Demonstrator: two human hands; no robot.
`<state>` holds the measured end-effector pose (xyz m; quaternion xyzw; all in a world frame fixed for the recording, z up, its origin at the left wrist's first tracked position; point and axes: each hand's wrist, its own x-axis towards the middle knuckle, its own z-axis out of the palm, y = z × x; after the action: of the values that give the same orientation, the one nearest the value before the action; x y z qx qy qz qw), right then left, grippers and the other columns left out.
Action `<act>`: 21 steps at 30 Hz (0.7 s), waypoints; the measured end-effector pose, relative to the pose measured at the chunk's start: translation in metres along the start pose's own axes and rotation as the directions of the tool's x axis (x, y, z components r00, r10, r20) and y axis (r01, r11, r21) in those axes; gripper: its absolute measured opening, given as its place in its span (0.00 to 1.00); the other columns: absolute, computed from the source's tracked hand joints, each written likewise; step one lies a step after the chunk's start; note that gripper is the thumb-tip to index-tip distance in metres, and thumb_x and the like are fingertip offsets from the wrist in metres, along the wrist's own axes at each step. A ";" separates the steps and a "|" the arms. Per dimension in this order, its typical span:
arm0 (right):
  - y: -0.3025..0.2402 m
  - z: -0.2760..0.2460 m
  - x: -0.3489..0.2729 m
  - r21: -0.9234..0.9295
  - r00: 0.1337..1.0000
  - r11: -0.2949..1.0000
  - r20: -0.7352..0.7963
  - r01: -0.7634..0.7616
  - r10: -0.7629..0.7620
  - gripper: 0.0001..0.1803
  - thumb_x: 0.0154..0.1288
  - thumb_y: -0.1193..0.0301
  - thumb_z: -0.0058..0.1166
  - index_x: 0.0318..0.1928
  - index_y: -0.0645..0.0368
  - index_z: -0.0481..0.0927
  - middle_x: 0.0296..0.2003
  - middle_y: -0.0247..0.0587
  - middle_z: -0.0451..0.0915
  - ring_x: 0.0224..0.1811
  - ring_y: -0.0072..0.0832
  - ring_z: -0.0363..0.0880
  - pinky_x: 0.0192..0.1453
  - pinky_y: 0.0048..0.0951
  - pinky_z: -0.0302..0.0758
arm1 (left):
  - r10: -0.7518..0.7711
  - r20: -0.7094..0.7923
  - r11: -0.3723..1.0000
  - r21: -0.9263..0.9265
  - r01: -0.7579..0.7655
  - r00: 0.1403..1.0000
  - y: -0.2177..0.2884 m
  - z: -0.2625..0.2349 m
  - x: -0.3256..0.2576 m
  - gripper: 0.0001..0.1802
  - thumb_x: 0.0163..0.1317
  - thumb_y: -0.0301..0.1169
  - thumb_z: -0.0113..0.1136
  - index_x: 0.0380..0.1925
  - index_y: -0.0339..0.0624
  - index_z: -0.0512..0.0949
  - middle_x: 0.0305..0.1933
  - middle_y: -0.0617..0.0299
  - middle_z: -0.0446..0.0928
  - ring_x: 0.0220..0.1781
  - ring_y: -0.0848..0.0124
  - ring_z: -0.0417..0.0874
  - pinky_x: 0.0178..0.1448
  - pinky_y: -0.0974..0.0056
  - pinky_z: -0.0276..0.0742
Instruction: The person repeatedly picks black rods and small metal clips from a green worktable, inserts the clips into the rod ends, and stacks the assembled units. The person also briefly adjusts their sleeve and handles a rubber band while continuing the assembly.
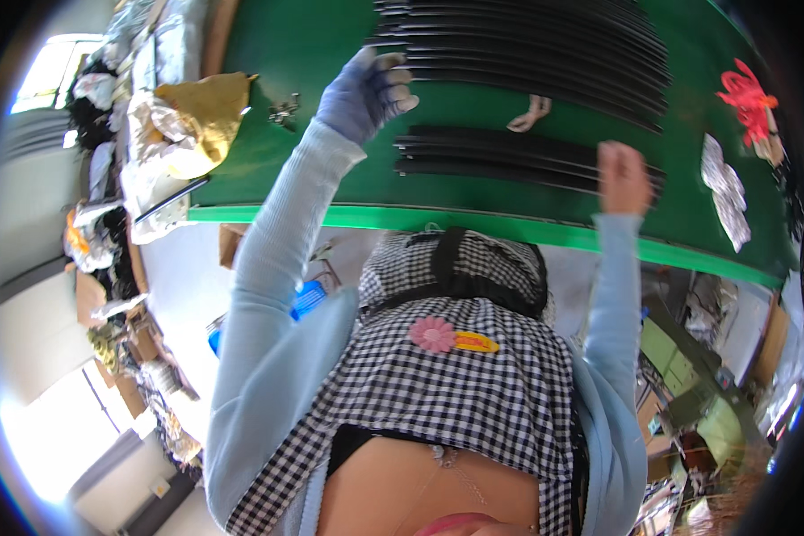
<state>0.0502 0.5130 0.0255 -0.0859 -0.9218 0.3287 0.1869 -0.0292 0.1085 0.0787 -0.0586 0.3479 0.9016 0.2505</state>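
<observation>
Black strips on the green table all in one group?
No, green tabletop shows between the larger strip group and the smaller strip group at the right hand.

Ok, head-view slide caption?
Blue-gloved left hand and right hand near opposite ends of thin black strips on green tabletop.

We find the scene brightly lit, with daylight glaring from the windows (58, 438) on the left, burnt out to white, while thin glints run along the black strips (536, 54). Motion blur smears the right hand (623, 179), though the left hand (364, 96) looks crisper to us. Toward the rim we see the green table edge (402, 217) bowing, the corners black, and a bluish fringe at lower left.
</observation>
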 end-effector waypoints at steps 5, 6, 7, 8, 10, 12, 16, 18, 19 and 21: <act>0.341 -0.116 -0.054 0.913 0.705 0.367 -0.142 -0.179 0.695 0.18 0.65 0.73 0.54 0.56 0.61 0.79 0.31 0.39 0.76 0.35 0.31 0.76 0.42 0.36 0.79 | 0.259 -0.543 0.797 -0.347 -0.494 0.799 0.017 -0.096 -0.094 0.13 0.70 0.38 0.55 0.46 0.42 0.80 0.39 0.56 0.84 0.35 0.62 0.85 0.48 0.52 0.83; 0.346 -0.119 -0.066 0.963 0.548 0.168 -0.024 -0.213 0.836 0.10 0.63 0.71 0.55 0.44 0.59 0.78 0.28 0.39 0.75 0.31 0.31 0.75 0.37 0.36 0.77 | 0.359 -0.702 0.818 -0.080 -0.569 0.615 0.018 -0.115 -0.120 0.12 0.69 0.37 0.56 0.45 0.42 0.80 0.40 0.57 0.84 0.35 0.63 0.85 0.47 0.52 0.82; 0.351 -0.134 -0.085 0.987 0.352 -0.013 0.069 -0.159 0.933 0.05 0.60 0.70 0.57 0.33 0.58 0.77 0.26 0.39 0.74 0.27 0.31 0.74 0.33 0.36 0.76 | 0.454 -0.785 0.813 0.172 -0.556 0.421 0.020 -0.133 -0.133 0.11 0.69 0.35 0.57 0.44 0.41 0.80 0.40 0.59 0.84 0.35 0.63 0.84 0.45 0.53 0.81; 0.347 -0.139 -0.095 0.992 0.216 -0.057 0.080 -0.114 0.973 0.05 0.61 0.70 0.57 0.33 0.58 0.78 0.25 0.38 0.74 0.26 0.30 0.74 0.32 0.35 0.76 | 0.548 -0.810 0.780 0.404 -0.477 0.210 0.023 -0.142 -0.146 0.10 0.68 0.34 0.58 0.43 0.41 0.80 0.40 0.61 0.83 0.35 0.63 0.84 0.44 0.53 0.80; 0.320 -0.134 -0.102 0.991 0.102 0.059 -0.047 -0.116 0.994 0.06 0.63 0.69 0.57 0.33 0.58 0.80 0.25 0.38 0.75 0.25 0.30 0.74 0.30 0.35 0.75 | 0.980 -0.082 0.046 0.980 0.195 0.183 0.014 -0.122 -0.159 0.09 0.63 0.31 0.63 0.43 0.43 0.80 0.39 0.61 0.82 0.36 0.60 0.83 0.43 0.54 0.79; 0.276 -0.123 -0.095 0.948 0.097 0.281 -0.269 -0.149 0.958 0.07 0.65 0.68 0.56 0.34 0.58 0.82 0.24 0.38 0.76 0.24 0.30 0.74 0.29 0.34 0.75 | 0.715 0.365 -0.689 0.512 0.512 0.597 0.027 -0.085 -0.160 0.10 0.61 0.30 0.64 0.43 0.45 0.81 0.39 0.58 0.81 0.37 0.58 0.83 0.43 0.55 0.80; 0.206 -0.078 -0.053 0.562 0.505 0.746 -0.556 -0.356 0.660 0.10 0.69 0.66 0.55 0.40 0.59 0.85 0.26 0.39 0.80 0.24 0.28 0.75 0.27 0.31 0.74 | 0.746 0.420 -0.633 0.688 0.354 0.517 0.013 -0.061 -0.138 0.11 0.57 0.30 0.65 0.42 0.47 0.82 0.41 0.57 0.81 0.39 0.57 0.83 0.43 0.54 0.80; 0.179 -0.072 -0.034 0.287 0.785 0.937 -0.527 -0.197 0.326 0.12 0.72 0.67 0.54 0.47 0.60 0.85 0.33 0.40 0.84 0.30 0.25 0.78 0.33 0.26 0.76 | 0.754 0.489 -0.623 0.744 0.243 0.438 0.006 -0.043 -0.116 0.10 0.58 0.29 0.65 0.41 0.46 0.83 0.40 0.57 0.81 0.40 0.57 0.83 0.44 0.55 0.80; 0.146 -0.059 -0.025 0.209 0.856 0.974 -0.483 -0.092 0.185 0.11 0.73 0.69 0.53 0.47 0.60 0.85 0.37 0.39 0.85 0.33 0.25 0.80 0.37 0.25 0.77 | 0.756 0.516 -0.622 0.757 0.199 0.401 0.003 -0.031 -0.112 0.10 0.59 0.29 0.65 0.41 0.46 0.83 0.39 0.57 0.81 0.40 0.57 0.83 0.44 0.56 0.80; 0.080 -0.042 -0.006 -0.090 0.863 0.989 -0.483 0.120 -0.148 0.10 0.73 0.69 0.56 0.46 0.63 0.83 0.39 0.42 0.86 0.33 0.23 0.81 0.35 0.23 0.78 | 0.788 0.530 -0.561 0.828 0.013 0.313 -0.006 -0.012 -0.097 0.09 0.60 0.26 0.63 0.41 0.44 0.82 0.40 0.59 0.82 0.42 0.62 0.84 0.47 0.59 0.80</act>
<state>0.0756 0.5969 0.0027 -0.1070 -0.8573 0.2563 0.4335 0.0572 0.0646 0.0927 0.0853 0.8779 0.2022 -0.4256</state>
